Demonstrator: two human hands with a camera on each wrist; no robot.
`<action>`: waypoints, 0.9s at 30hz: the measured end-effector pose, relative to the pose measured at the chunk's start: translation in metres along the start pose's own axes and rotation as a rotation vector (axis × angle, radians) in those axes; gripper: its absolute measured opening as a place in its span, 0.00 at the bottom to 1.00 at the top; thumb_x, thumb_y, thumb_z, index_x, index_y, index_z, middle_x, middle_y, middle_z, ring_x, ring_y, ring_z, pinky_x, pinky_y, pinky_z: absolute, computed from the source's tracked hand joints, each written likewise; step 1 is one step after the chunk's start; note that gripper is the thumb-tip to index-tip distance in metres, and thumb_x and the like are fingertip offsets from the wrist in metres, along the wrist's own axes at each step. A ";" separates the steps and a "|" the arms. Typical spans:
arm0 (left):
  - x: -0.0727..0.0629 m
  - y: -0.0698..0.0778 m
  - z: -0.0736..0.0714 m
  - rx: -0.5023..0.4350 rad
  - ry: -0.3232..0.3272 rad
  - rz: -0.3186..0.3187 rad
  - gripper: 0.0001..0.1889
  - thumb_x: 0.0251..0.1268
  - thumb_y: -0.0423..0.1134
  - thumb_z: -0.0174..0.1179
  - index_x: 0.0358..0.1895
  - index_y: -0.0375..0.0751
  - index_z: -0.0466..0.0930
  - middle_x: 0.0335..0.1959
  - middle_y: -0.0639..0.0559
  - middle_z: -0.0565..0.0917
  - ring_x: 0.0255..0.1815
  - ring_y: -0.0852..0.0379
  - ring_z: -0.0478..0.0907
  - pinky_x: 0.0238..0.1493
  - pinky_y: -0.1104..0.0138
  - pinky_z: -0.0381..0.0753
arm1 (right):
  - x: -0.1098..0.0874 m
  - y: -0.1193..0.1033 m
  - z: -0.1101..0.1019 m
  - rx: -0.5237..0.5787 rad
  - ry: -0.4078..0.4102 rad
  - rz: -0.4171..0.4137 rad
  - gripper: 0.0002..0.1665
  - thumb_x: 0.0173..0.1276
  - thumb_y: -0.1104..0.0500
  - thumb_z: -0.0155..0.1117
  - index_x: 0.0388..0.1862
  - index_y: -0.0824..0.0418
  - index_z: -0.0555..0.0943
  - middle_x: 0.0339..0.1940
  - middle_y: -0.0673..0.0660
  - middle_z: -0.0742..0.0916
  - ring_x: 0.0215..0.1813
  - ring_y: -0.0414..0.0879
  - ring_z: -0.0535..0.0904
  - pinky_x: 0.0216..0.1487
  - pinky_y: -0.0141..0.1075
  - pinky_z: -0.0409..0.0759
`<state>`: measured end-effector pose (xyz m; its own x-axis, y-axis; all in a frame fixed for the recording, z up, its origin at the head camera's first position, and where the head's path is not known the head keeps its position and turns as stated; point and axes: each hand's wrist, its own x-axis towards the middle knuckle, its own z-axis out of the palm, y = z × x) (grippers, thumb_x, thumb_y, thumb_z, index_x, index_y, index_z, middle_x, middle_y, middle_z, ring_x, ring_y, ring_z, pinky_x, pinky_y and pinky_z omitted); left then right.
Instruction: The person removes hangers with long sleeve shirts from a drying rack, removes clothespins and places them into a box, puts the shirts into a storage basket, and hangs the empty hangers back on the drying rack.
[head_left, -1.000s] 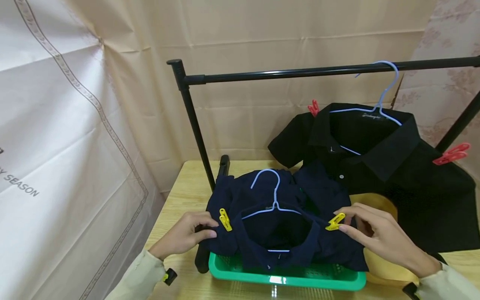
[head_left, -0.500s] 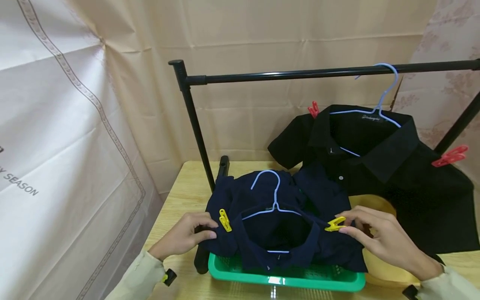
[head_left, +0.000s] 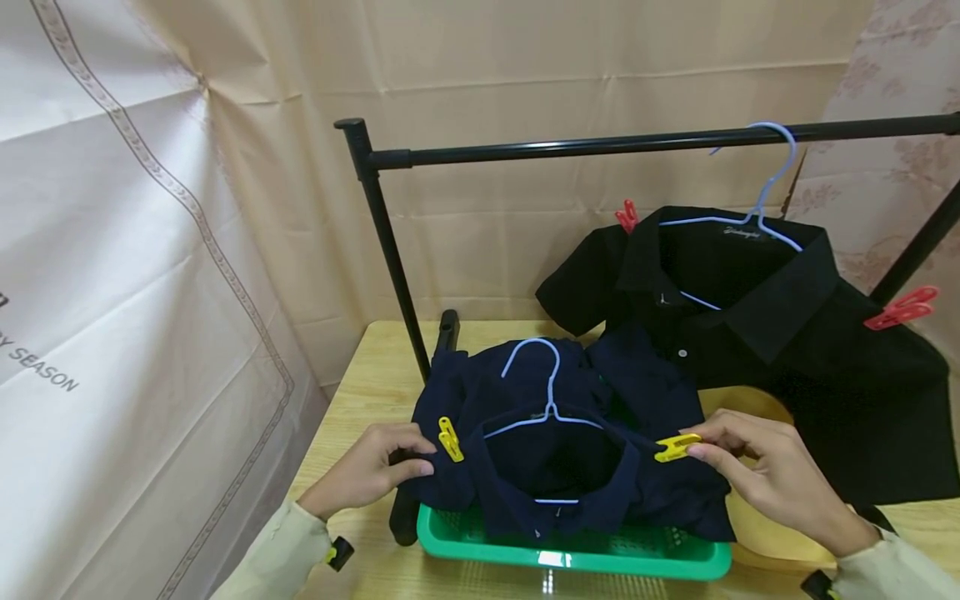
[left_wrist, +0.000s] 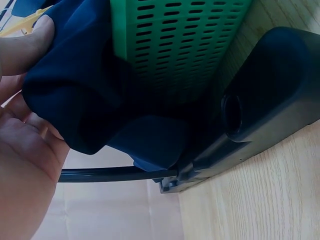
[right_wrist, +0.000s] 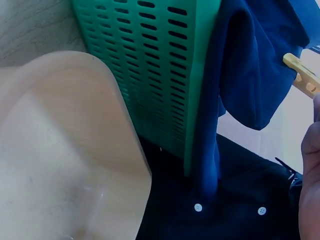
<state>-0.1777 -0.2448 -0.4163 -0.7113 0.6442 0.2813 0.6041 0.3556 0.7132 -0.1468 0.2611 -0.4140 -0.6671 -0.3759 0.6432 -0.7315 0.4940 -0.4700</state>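
A navy shirt (head_left: 600,497) lies bunched on a green basket (head_left: 573,563), with a light blue hanger (head_left: 551,392) in its neck. My right hand (head_left: 772,479) pinches a yellow clothespin (head_left: 677,447) between thumb and fingers; its tip meets the shirt's right shoulder. On the left shoulder sits another yellow clothespin (head_left: 450,440). Beside it my left hand (head_left: 375,467) grips the shirt's sleeve. In the left wrist view the thumb lies over the navy cloth (left_wrist: 75,75) and the fingers go behind it. The right wrist view shows only part of the pinching hand.
A black rack rail (head_left: 562,150) runs above. From it a black shirt (head_left: 795,350) hangs on a blue hanger, with red clothespins (head_left: 900,309) at its shoulders. A yellowish basin (head_left: 776,533) stands right of the basket. The rack's black foot (left_wrist: 270,90) lies left of it.
The right-hand clothespin has turned flatter, its handles now closer together, and shifted slightly right with the pinching fingers. My left hand has stayed where it was.
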 end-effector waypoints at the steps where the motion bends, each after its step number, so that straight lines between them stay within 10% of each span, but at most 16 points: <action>1: 0.000 0.000 0.000 0.001 0.000 0.000 0.07 0.72 0.37 0.66 0.48 0.43 0.88 0.36 0.57 0.85 0.30 0.64 0.74 0.31 0.70 0.76 | 0.000 0.000 0.000 0.000 0.003 0.004 0.31 0.49 0.81 0.76 0.45 0.51 0.86 0.31 0.41 0.82 0.25 0.32 0.71 0.23 0.26 0.68; 27: -0.001 -0.002 0.001 0.005 0.010 0.019 0.07 0.71 0.33 0.66 0.47 0.45 0.88 0.36 0.60 0.84 0.29 0.64 0.72 0.29 0.70 0.74 | -0.002 0.001 -0.005 0.038 0.022 0.128 0.28 0.55 0.81 0.72 0.49 0.56 0.85 0.30 0.43 0.81 0.24 0.35 0.72 0.22 0.30 0.68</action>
<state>-0.1776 -0.2457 -0.4185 -0.7030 0.6444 0.3009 0.6192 0.3465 0.7046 -0.1453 0.2665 -0.4126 -0.7525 -0.2937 0.5894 -0.6454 0.5070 -0.5713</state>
